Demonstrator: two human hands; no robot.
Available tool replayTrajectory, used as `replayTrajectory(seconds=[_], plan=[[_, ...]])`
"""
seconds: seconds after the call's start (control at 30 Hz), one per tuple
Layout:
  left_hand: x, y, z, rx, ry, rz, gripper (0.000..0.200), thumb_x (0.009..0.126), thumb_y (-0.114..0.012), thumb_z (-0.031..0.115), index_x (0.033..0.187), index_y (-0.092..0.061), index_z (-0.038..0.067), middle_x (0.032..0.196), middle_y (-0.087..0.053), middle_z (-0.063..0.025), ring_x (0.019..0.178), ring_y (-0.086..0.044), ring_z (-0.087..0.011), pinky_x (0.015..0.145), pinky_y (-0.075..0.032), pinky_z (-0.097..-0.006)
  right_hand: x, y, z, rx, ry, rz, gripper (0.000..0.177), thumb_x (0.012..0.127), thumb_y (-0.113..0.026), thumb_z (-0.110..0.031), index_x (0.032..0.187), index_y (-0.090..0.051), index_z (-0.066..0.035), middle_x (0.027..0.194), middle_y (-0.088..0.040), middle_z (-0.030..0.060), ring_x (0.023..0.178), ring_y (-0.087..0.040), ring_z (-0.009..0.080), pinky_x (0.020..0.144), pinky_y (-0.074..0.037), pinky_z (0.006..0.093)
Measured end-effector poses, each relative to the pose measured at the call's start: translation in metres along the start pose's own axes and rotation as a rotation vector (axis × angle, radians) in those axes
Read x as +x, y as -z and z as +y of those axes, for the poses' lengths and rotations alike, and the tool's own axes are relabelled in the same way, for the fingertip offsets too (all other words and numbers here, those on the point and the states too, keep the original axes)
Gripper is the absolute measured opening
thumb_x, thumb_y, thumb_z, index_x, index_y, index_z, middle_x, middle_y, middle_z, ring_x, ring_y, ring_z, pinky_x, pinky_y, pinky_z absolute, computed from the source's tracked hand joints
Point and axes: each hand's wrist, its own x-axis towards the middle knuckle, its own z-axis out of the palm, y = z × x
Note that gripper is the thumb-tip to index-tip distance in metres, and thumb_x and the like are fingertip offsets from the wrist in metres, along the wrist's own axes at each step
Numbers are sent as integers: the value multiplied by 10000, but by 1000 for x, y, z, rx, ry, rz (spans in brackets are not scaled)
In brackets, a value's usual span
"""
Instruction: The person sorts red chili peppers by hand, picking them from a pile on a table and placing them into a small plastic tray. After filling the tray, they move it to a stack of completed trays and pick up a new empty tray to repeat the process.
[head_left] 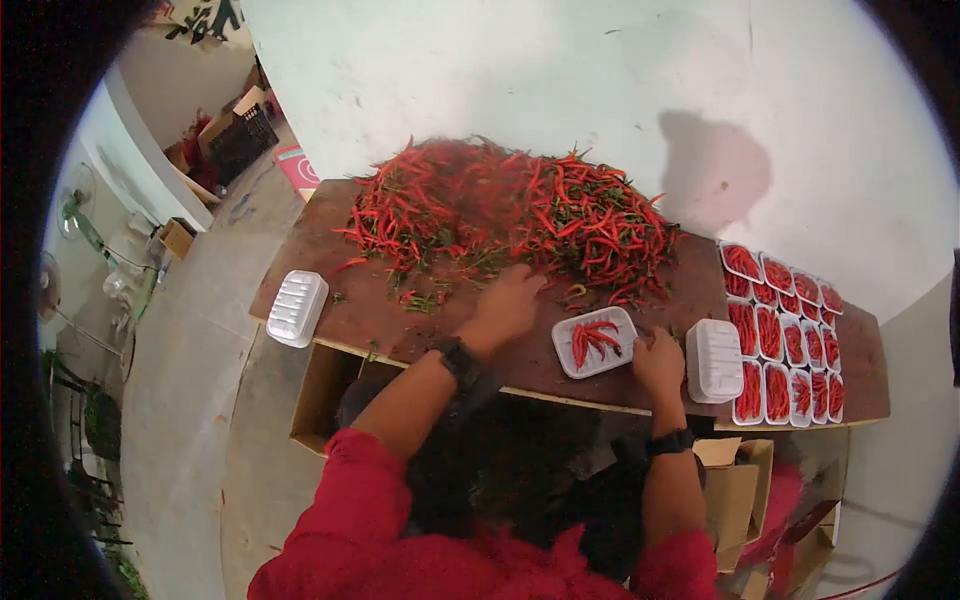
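A big heap of red chillies with green stems (600, 225) lies on the brown table against the wall. My left hand (505, 308) reaches to the heap's front edge, its fingertips close to a few chillies; whether it grips any is too small to tell. A white foam tray (572, 366) holding several red chillies sits in front of the heap. At that tray's right edge is my right hand (658, 362), its fingers bent near the rim; its grip is unclear.
Stacked empty white trays (714, 362) stand right of my right hand, more stacked trays (297, 308) at the table's left end. Rows of filled chilli trays (768, 333) cover the right side. Cardboard boxes (728, 490) are below the brown table (400, 335).
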Motion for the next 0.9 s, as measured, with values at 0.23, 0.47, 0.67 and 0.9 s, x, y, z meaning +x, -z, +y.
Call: replayTrajectory(seconds=[0.23, 0.47, 0.67, 0.9], plan=[[24, -17, 0, 99, 69, 37, 433, 730, -577, 170, 1158, -520, 142, 1135, -481, -158, 1056, -467, -373, 855, -413, -506, 9, -10, 17, 46, 119, 117, 355, 741, -596, -248, 1008, -581, -16, 945, -607, 179, 898, -573, 340, 783, -438, 412], [32, -27, -17, 159, -2, -63, 367, 730, -559, 150, 1096, -554, 156, 1015, -525, -135, 959, -521, -343, 781, -465, -445, 0, -2, -6, 139, 243, 113, 401, 760, -574, -269, 1071, -540, -18, 1002, -568, 202, 932, -547, 359, 803, -428, 427], [-7, 6, -26, 83, -36, -111, 305, 709, -560, 121, 1013, -570, 104, 950, -541, -134, 924, -528, -335, 756, -471, -434, -7, 2, -38, 243, 284, 64, 391, 763, -576, -261, 1079, -545, -33, 1027, -566, 190, 958, -545, 343, 822, -422, 416], [-58, 49, -52, -28, 38, -207, 259, 711, -591, 136, 962, -579, 74, 1017, -565, -150, 937, -542, -356, 753, -462, -432, -28, -19, -86, 243, 359, 40, 299, 742, -610, -189, 989, -591, -23, 949, -602, 157, 893, -575, 314, 782, -444, 383]])
